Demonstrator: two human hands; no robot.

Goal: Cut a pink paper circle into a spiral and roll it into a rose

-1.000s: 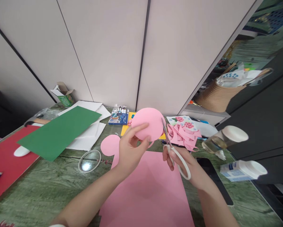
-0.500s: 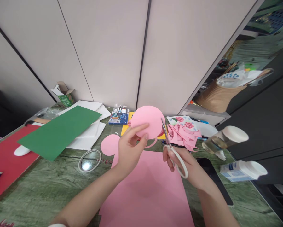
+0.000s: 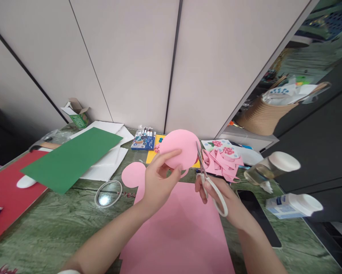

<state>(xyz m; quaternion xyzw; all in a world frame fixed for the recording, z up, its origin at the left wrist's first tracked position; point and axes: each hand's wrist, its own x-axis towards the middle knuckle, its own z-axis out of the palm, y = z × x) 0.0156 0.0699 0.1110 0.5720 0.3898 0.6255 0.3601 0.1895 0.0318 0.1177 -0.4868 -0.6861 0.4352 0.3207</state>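
The left hand (image 3: 156,182) pinches a pink paper disc (image 3: 179,148) between thumb and fingertips at the disc's lower edge, holding it upright and lifted off the table so its rim stands free for the blades. The right hand (image 3: 216,194) is closed through the white loops of a pair of scissors (image 3: 206,175), whose blades point up toward twelve o'clock and sit at the disc's three o'clock edge; a thin curl of pink trimming hangs from the disc's lower rim near the left thumb, which suggests the edge is being pared round. Whether the blades are quite shut on the paper cannot be told. Directly below the hands, at six o'clock, lies a large pink sheet (image 3: 179,232) with a rounded lobe at its ten o'clock corner, flat on the green marbled table (image 3: 53,228). At two o'clock from the scissors a heap of pink offcuts (image 3: 224,161) rests within easy dropping reach. A box of markers (image 3: 144,140) sits at eleven o'clock against the wall, a green sheet (image 3: 71,158) lies over white paper toward ten o'clock, a red sheet (image 3: 5,198) at nine, and a clear ring (image 3: 108,193) just left of the pink sheet. A glass jar (image 3: 270,167) on its side and a dark phone (image 3: 256,217) lie at three o'clock.
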